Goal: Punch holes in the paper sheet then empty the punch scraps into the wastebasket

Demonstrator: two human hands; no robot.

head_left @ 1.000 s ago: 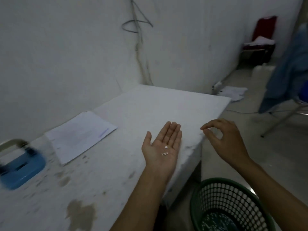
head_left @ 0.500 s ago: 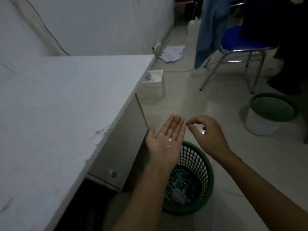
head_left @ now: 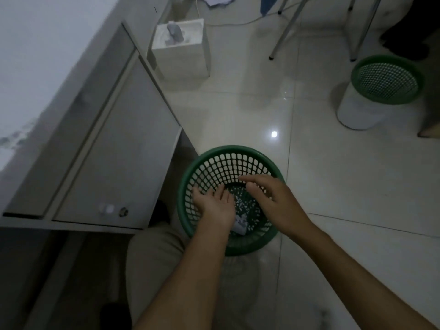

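Both hands hung over basket [head_left: 188, 177]; left hand [head_left: 214, 206] open, palm turned down; right hand [head_left: 269, 198] open, empty; scraps [head_left: 247, 206] lay directly below.

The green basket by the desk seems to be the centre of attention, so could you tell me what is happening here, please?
A person holds both bare hands over the green wastebasket on the floor beside the desk. The left hand is turned palm down over the opening, and the right hand hovers next to it with fingers spread. Neither hand visibly holds anything. Small white punch scraps and a crumpled paper lie in the bottom of the basket.
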